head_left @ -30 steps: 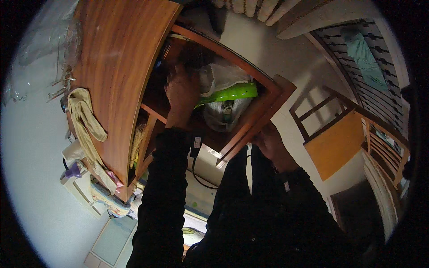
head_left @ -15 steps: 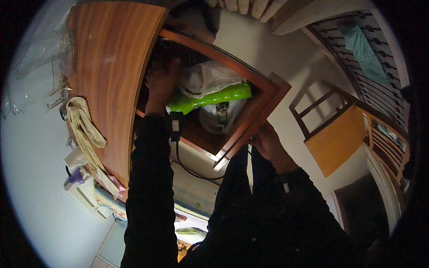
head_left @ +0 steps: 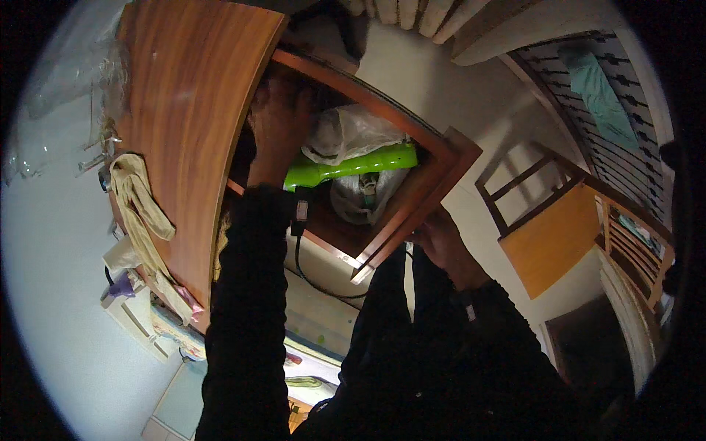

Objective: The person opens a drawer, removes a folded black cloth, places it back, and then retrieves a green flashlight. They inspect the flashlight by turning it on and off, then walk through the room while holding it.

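Note:
A reddish-brown wooden drawer [head_left: 462,156] stands pulled out under a wood-grain tabletop. My left hand [head_left: 281,125] reaches into its dark inner end, and shadow hides what its fingers touch. Just beside that hand lies a glossy bright green thing, shaped like a flashlight [head_left: 360,163]. A crumpled clear plastic bag [head_left: 349,131] rests along one side of it. On its other side is a second clear bag [head_left: 349,200] with a small metal and green item [head_left: 368,187]. My right hand [head_left: 443,241] grips the outer side of the drawer front, its fingertips partly hidden.
The wood-grain tabletop [head_left: 187,95] overhangs the drawer at left, with a beige strap [head_left: 143,195] along its edge. A black cable [head_left: 301,268] hangs from my left wrist. To the right stands a wooden chair [head_left: 555,242] on the pale floor [head_left: 412,66].
My left hand has shifted slightly within the drawer, its fingers showing more beside the plastic bag. The view has moved a little. My right hand stays at the drawer front.

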Demonstrator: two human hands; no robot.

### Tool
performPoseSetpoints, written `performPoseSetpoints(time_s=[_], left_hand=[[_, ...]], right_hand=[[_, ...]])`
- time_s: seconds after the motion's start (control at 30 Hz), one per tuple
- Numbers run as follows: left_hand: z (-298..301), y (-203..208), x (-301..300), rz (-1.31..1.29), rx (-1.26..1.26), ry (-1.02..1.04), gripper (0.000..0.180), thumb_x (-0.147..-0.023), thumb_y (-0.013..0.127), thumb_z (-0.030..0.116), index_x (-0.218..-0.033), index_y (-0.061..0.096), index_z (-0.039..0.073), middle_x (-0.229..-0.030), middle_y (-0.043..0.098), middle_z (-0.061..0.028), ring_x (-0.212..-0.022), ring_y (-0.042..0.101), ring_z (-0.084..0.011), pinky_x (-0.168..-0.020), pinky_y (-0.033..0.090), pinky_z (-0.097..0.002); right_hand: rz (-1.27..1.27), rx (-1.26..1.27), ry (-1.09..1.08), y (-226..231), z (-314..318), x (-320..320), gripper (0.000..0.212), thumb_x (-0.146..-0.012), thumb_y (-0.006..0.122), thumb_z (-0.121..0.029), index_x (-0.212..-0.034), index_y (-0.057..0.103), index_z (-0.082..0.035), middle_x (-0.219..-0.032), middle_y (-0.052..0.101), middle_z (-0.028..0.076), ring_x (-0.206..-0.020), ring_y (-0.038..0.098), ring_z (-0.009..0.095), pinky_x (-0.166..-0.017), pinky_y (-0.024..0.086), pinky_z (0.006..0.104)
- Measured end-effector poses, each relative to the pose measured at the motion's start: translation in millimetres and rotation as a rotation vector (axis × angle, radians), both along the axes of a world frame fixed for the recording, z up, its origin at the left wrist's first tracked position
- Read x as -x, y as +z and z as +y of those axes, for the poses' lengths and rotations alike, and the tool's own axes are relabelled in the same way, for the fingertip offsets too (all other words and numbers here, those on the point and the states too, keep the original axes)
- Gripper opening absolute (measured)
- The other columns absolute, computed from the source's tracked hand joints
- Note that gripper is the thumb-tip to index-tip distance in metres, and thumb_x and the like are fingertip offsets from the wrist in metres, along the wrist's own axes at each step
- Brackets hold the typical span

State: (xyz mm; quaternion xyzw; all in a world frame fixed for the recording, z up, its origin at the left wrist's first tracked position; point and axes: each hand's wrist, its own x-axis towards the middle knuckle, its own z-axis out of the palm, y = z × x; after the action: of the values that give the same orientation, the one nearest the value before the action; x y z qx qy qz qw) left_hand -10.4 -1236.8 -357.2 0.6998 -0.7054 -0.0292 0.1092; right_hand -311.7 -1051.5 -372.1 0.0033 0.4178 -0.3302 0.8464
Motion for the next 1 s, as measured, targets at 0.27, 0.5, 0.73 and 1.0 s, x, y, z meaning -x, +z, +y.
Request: performPoseSetpoints(time_s=[0.27, 0.5, 0.73, 1.0], left_hand=[[-21, -8, -14, -0.294, -0.232, -0.148, 0.029, -0.09, 0.05, 0.024, -0.106, 0.063, 0.004, -0.099, 0.066, -0.0136, -0.089, 0.063, -0.0354, -0.078, 0.051, -0.0482], [27, 4, -4, -0.421, -0.191, -0.143, 0.033, -0.083, 0.055, 0.021, -0.113, 0.062, 0.008, -0.121, 0.058, -0.0113, -0.117, 0.048, -0.0375, -0.091, 0.042, -0.0586], [26, 6, 1, -0.359, -0.233, -0.059, 0.047, -0.081, 0.057, 0.024, -0.125, 0.057, 0.008, -0.138, 0.045, -0.0125, -0.128, 0.037, -0.0397, -0.097, 0.034, -0.0625], [18, 4, 6, -0.317, -0.342, -0.044, 0.055, -0.083, 0.057, 0.031, -0.137, 0.047, 0.027, -0.147, 0.037, -0.0132, -0.134, 0.027, -0.0446, -0.1, 0.024, -0.0703]], right_hand=[[-0.003, 0.013, 0.022, -3, -1, -1, 0.046, -0.093, 0.058, -0.035, -0.131, 0.042, -0.015, -0.12, 0.056, 0.005, -0.105, 0.06, 0.021, -0.085, 0.055, 0.0443], [-0.041, -0.037, -0.055, 10, -9, -4, 0.049, -0.089, 0.065, -0.036, -0.127, 0.045, -0.011, -0.113, 0.058, 0.005, -0.105, 0.06, 0.022, -0.086, 0.056, 0.0428], [-0.041, 0.025, -0.027, 11, -8, -2, 0.044, -0.092, 0.06, -0.035, -0.128, 0.045, -0.013, -0.118, 0.056, 0.005, -0.108, 0.059, 0.022, -0.087, 0.055, 0.044], [-0.038, 0.017, -0.016, -4, 0, -2, 0.038, -0.093, 0.059, -0.028, -0.126, 0.048, -0.013, -0.117, 0.058, 0.006, -0.105, 0.061, 0.021, -0.084, 0.057, 0.0416]])
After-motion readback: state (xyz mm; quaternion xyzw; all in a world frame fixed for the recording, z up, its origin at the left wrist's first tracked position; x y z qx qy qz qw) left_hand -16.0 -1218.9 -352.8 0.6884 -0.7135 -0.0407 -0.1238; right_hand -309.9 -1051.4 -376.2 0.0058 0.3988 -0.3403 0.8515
